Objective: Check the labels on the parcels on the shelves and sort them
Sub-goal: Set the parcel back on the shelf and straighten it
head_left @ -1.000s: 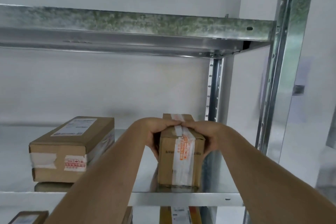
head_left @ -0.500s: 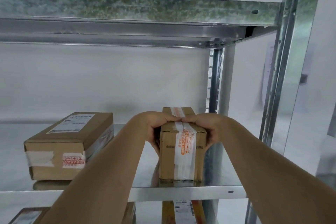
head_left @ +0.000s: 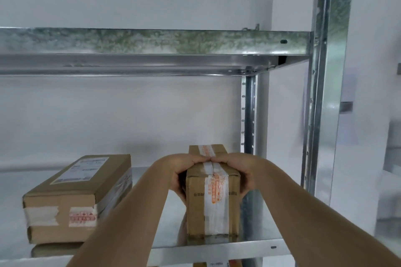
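Parcel storeroom or small stockroom. Galvanised steel racking with a perforated upright [head_left: 249,115] and a front post [head_left: 325,93] stands against a plain white wall [head_left: 130,115]. A bare metal shelf [head_left: 217,250] carries sealed cardboard parcels: a flat one [head_left: 73,197] bearing a printed shipping label [head_left: 83,169], and a narrow one [head_left: 213,199] bound with white and orange printed tape. An upper shelf [head_left: 152,41] spans above.

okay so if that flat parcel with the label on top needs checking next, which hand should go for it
Probably the left hand. Both hands grip the taped box, but the flat parcel lies on the left hand's side; the right hand would have to cross over the box.
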